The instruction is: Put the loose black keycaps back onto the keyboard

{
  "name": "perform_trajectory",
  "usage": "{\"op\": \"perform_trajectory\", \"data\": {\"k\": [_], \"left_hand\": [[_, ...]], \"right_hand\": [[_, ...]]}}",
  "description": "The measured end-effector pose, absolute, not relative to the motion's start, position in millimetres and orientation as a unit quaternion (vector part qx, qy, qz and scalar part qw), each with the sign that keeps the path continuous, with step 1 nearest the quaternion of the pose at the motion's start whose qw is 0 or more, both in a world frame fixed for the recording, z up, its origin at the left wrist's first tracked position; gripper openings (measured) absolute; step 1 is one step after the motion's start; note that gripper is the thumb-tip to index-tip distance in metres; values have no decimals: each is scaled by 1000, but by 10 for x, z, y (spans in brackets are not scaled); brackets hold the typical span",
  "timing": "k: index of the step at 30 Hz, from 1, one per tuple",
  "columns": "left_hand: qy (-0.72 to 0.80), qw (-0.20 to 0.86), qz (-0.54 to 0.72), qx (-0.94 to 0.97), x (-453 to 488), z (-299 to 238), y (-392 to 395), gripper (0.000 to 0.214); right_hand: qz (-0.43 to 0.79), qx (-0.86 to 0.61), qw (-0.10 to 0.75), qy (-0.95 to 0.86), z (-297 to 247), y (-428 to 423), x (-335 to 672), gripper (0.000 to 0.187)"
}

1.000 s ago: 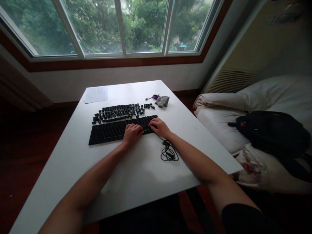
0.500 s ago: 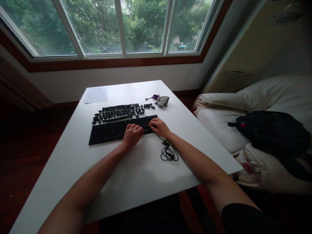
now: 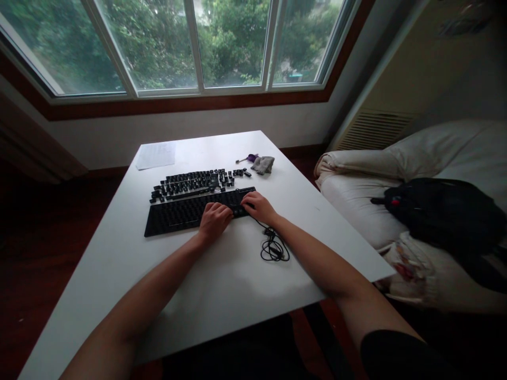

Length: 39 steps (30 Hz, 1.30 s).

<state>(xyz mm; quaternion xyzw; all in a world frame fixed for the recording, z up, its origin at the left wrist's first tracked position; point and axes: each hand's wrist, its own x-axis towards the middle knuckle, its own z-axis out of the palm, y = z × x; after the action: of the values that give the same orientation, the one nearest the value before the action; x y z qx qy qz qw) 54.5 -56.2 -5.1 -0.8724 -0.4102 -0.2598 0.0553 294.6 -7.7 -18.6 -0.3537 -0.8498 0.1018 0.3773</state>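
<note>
A black keyboard (image 3: pixel 178 214) lies across the white table (image 3: pixel 222 285). Behind it, several loose black keycaps (image 3: pixel 190 182) are laid out in rows. My left hand (image 3: pixel 214 219) rests on the keyboard's right half with its fingers curled tight; whatever they pinch is hidden. My right hand (image 3: pixel 259 206) sits on the keyboard's right end, fingers bent down onto it and thumb at the near edge. The two hands almost touch. The keyboard's black cable (image 3: pixel 273 248) lies coiled just behind my right wrist.
A grey cloth (image 3: pixel 263 164) and a small purple-handled tool (image 3: pixel 249 157) lie beyond the keycaps. A sheet of paper (image 3: pixel 156 154) sits at the far left corner. To the right, a black bag (image 3: pixel 443 211) rests on white bedding (image 3: pixel 396 158). Windows span the far wall.
Both hands have stayed on the keyboard's right part; my left fingers shifted slightly. The view tilted a touch.
</note>
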Motion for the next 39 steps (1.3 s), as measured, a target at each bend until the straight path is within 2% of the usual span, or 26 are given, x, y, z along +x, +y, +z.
{"op": "perform_trajectory", "data": {"k": [14,23,33,39], "left_hand": [[-426,13,-267,-864,573,10,-500,12],[-513,9,-277,-812,424,136,219,14],[-566,10,-174,-806,569,100,768,15],[-577,-15,-161,-800,643,118,849,15]], "right_hand": [[109,-353,378,-849,-173,-79,2961,14],[114,-360,375,-847,-180,-70,2951,16],[121,-358,374,-847,-144,-79,2947,15],[122,-358,372,-848,-155,-72,2953,15]]}}
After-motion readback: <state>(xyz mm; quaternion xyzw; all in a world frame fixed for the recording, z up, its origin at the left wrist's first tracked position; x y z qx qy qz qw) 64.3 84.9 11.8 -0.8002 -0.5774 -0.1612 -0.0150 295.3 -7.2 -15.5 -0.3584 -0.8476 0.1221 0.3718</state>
